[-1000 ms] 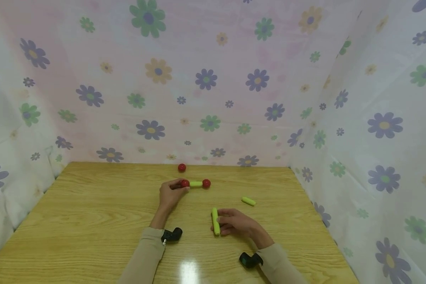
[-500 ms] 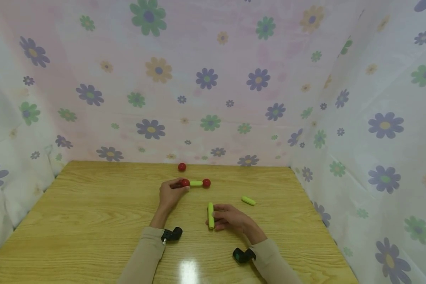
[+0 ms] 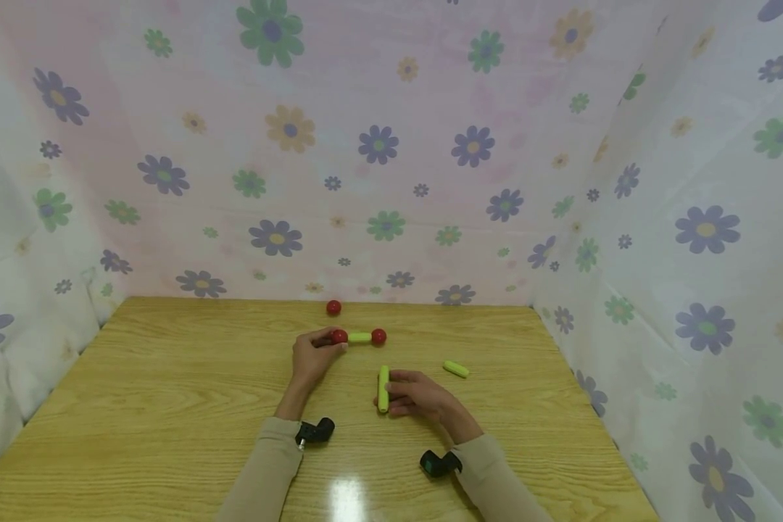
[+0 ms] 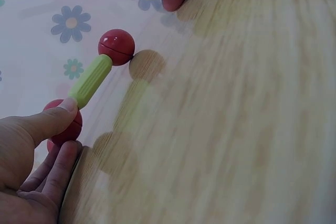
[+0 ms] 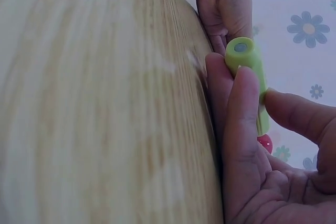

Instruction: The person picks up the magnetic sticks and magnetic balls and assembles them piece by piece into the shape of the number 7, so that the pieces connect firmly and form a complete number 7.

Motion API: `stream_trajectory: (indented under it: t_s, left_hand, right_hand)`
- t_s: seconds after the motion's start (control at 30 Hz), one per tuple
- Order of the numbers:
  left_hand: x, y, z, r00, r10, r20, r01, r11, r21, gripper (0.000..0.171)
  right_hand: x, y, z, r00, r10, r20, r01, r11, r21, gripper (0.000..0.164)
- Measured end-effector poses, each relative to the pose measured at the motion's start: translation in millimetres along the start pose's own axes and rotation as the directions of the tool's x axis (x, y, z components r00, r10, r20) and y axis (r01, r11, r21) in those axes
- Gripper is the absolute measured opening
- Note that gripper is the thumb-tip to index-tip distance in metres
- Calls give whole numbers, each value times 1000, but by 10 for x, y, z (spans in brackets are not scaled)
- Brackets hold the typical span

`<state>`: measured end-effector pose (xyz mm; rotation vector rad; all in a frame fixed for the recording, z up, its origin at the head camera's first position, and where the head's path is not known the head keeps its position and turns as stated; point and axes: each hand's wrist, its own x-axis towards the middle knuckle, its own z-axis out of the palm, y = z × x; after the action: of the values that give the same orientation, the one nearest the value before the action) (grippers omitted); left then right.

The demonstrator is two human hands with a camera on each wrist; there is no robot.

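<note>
In the head view, my left hand (image 3: 310,362) pinches a red ball (image 3: 340,336) at the left end of a short green rod (image 3: 359,338). A second red ball (image 3: 379,336) sits on that rod's right end; the left wrist view shows the ridged rod (image 4: 92,80) joining both. My right hand (image 3: 423,399) holds a longer green rod (image 3: 383,391) between thumb and fingers, nearer to me and just below the joined piece. A round grey disc (image 5: 240,47) shows in this rod's end in the right wrist view.
Behind the joined piece lies a loose red ball (image 3: 333,307), near the back edge of the wooden table (image 3: 189,377). To the right rests a loose short green rod (image 3: 456,369). Flowered cloth (image 3: 365,196) hangs around the back and sides.
My right hand has carried the longer green rod forward and slightly left, toward the joined piece. My left hand and the piece it pinches have stayed put.
</note>
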<state>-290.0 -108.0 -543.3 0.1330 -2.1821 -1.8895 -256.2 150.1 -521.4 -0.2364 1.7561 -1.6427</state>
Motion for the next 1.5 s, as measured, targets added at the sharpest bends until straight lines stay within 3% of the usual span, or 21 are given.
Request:
stream_trajectory:
  t_s: [0.4,0.67,1.5]
  left_hand:
    - [3,-5,-5,1000,-9,1,9,1000,-3,39]
    - [-5,12,-5,999,-37,4,37,999,24,38]
    - [-10,26,-7,1000,-29,2,29,998,47,41]
  right_hand:
    - [83,-47,84,993,33,-114,-38,999,-37,65]
    - [165,-62,130,988,24,-152,-28,999,-18,57]
    - [321,-104,105,986,-13,-166,18,999,29,55]
